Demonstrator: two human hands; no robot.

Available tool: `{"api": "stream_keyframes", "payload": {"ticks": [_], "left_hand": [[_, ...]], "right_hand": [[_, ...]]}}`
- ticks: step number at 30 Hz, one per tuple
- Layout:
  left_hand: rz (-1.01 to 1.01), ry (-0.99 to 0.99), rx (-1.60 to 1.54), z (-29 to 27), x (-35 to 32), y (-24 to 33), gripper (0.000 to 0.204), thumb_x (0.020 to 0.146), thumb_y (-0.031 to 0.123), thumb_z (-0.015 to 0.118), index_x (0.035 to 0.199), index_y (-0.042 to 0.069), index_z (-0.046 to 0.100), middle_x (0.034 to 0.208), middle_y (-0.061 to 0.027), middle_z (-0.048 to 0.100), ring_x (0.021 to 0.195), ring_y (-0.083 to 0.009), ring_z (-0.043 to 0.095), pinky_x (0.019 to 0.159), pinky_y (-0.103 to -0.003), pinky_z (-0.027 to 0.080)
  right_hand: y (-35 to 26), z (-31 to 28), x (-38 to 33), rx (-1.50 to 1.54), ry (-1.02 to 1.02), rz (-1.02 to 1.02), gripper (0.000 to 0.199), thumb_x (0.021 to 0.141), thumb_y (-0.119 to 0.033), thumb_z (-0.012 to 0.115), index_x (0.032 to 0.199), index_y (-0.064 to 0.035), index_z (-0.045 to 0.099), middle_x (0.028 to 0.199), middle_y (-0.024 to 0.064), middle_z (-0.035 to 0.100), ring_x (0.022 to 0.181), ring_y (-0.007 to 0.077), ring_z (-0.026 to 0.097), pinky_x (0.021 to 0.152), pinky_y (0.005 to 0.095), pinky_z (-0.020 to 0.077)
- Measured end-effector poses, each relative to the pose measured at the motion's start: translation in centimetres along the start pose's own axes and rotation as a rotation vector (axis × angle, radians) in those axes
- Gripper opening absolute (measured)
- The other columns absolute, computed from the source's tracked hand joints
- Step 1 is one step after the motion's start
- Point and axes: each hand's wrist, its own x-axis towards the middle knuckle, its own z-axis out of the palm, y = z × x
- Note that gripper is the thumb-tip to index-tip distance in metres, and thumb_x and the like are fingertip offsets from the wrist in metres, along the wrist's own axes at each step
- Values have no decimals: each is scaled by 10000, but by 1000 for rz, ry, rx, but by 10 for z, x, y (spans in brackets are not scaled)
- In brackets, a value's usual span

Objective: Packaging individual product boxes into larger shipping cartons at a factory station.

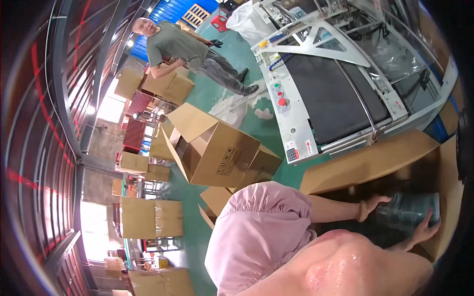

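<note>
Inside a large open cardboard box (365, 165) at the lower right lies a clear, shiny, plastic-wrapped bundle (407, 209). Its contents are blurred and cannot be made out. My left hand (374, 206), with a band at the wrist, grips the bundle's left end. Against its near right side, the fingers of my right hand (425, 230) press from the other end, so the bundle sits between both hands. A pink sleeve with a gathered cuff covers my left upper arm, and part of the box's inside is hidden behind my arms.
A machine with a black conveyor belt (331, 98) and red button (282, 102) stands beyond the box. Another open carton (222, 158) stands to the left on the green floor. A person (180, 52) stands farther back. Stacked cartons (150, 218) line the left side.
</note>
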Motion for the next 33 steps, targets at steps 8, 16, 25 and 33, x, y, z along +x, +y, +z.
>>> {"api": "stream_keyframes", "payload": {"ticks": [8, 16, 25, 33], "left_hand": [[-79, -387, 90, -16, -100, 100, 717, 672, 284, 719, 1265, 53, 386, 1093, -104, 520, 932, -217, 505, 805, -320, 429], [243, -887, 361, -130, -150, 199, 1018, 462, 166, 863, 1312, 54, 314, 1146, -99, 481, 1060, -196, 452, 882, -340, 404], [786, -458, 529, -310, -171, 273, 1010, 435, 148, 867, 1298, 97, 346, 1226, -48, 405, 1126, -170, 392, 884, -315, 383], [453, -328, 170, -367, -157, 302, 985, 437, 78, 851, 1274, 27, 334, 1172, -94, 473, 1011, -199, 508, 836, -351, 452]], "right_hand": [[-194, -135, -43, 230, -33, -740, 444, 828, -256, 586, 1173, -19, 436, 1216, 187, 429, 1116, 338, 432, 923, 483, 363], [-374, -88, -154, 292, -302, -1056, 670, 703, -364, 603, 1232, -25, 371, 1223, 255, 379, 1109, 388, 409, 917, 477, 322], [-507, 1, -232, 316, -885, -653, 858, 585, -105, 689, 1324, -23, 259, 1265, 162, 367, 1169, 285, 381, 964, 361, 309], [-537, 88, -213, 510, -683, -493, 876, 522, -66, 710, 1310, -79, 325, 1310, 72, 366, 1230, 217, 334, 1019, 339, 263]]}}
